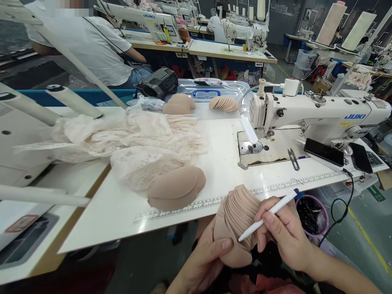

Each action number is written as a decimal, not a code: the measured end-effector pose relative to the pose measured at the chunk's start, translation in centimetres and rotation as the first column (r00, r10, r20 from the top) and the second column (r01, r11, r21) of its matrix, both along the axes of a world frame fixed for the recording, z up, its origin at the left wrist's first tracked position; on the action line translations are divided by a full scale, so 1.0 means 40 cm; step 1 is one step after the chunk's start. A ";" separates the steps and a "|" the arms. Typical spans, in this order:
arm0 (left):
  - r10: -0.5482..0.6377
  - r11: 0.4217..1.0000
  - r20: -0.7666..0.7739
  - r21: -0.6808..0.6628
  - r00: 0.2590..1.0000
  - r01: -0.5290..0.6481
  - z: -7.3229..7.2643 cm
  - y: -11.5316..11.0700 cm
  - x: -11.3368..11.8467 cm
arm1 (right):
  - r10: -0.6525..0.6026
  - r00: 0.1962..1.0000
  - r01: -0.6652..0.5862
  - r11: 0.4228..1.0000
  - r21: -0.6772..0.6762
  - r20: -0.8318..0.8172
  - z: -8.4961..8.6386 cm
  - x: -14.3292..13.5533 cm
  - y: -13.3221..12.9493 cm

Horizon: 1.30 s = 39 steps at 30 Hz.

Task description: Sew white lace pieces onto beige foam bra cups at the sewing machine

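A fanned stack of beige bra pads [240,210] is gripped in my left hand [208,253], thumb on top, just off the table's front edge. Between the thumb and fingers of my right hand [283,228] is a white marker pen [269,214] with a dark purple end. Its lower tip rests at or just over the pads; I cannot tell if it touches. Some fingers of my right hand lie against the stack's right side. More beige pads [176,185] lie on the table to the left, beside cream lace fabric [137,139].
A JUKI sewing machine [321,112] stands at right on the white table [217,163]. Thread snips [293,159] and a phone [324,152] lie before it. Further pads [223,103] sit by a clear plastic box [208,93]. A person in white [82,49] sits beyond.
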State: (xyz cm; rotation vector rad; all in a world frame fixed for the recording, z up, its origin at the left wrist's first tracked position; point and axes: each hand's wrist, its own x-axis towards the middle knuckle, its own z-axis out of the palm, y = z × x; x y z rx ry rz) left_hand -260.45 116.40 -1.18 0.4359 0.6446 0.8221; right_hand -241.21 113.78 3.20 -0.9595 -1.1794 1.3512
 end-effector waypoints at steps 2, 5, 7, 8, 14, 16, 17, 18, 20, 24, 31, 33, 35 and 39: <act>0.017 1.000 0.001 -0.004 1.000 -0.017 -0.006 0.001 -0.005 | -0.029 0.999 0.029 1.000 0.003 -0.042 -0.005 0.004 -0.003; 0.043 0.999 -0.009 -0.011 0.999 -0.043 -0.009 0.002 -0.014 | -0.063 0.998 0.064 0.998 0.030 -0.022 -0.013 0.011 -0.008; 0.060 0.998 -0.027 -0.029 0.998 -0.061 -0.009 0.001 -0.018 | -0.070 0.997 0.069 0.997 0.046 0.023 -0.017 0.014 -0.012; 0.065 0.997 -0.039 -0.035 0.997 -0.066 -0.009 0.001 -0.020 | -0.067 0.997 0.065 0.997 0.050 0.041 -0.018 0.014 -0.014; 0.030 1.000 -0.024 0.000 0.999 -0.030 -0.039 0.002 -0.032 | -0.006 0.998 0.004 1.000 0.030 0.065 -0.012 0.009 -0.017; 0.029 1.000 -0.017 0.006 0.999 -0.029 -0.048 0.003 -0.037 | 0.007 0.997 -0.009 1.000 0.027 0.072 -0.006 0.005 -0.014; 0.031 0.999 -0.018 0.010 0.999 -0.030 -0.049 0.003 -0.038 | 0.013 0.997 -0.015 0.999 0.028 0.076 -0.004 0.003 -0.012; 0.030 0.999 -0.019 0.015 0.999 -0.030 -0.048 0.003 -0.038 | 0.020 0.997 -0.023 0.999 0.029 0.081 -0.002 0.000 -0.010; 0.028 0.999 -0.025 0.017 0.999 -0.028 -0.039 0.000 -0.033 | 0.033 0.997 -0.035 0.999 0.022 0.066 -0.001 -0.006 -0.007; 0.015 1.000 -0.018 -0.014 1.000 -0.015 -0.007 -0.007 -0.014 | 0.032 0.994 -0.040 0.997 -0.069 -0.109 -0.021 -0.012 -0.007; 0.029 0.970 -0.233 0.242 0.972 0.029 0.119 0.150 -0.062 | -0.252 0.938 0.219 0.963 -0.154 -0.238 -0.089 0.028 0.010; 0.167 0.928 -0.377 0.373 0.911 -0.016 0.182 0.251 -0.080 | -0.334 0.920 0.311 0.940 -0.139 -0.204 -0.099 0.039 0.017; 0.290 0.873 -0.434 0.485 0.853 -0.050 0.229 0.362 -0.082 | -0.377 0.909 0.355 0.923 -0.148 -0.177 -0.101 0.044 0.020; 0.258 0.890 -0.520 0.456 0.814 0.009 0.229 0.565 -0.055 | -0.390 0.911 0.355 0.907 -0.228 -0.132 -0.098 0.047 0.018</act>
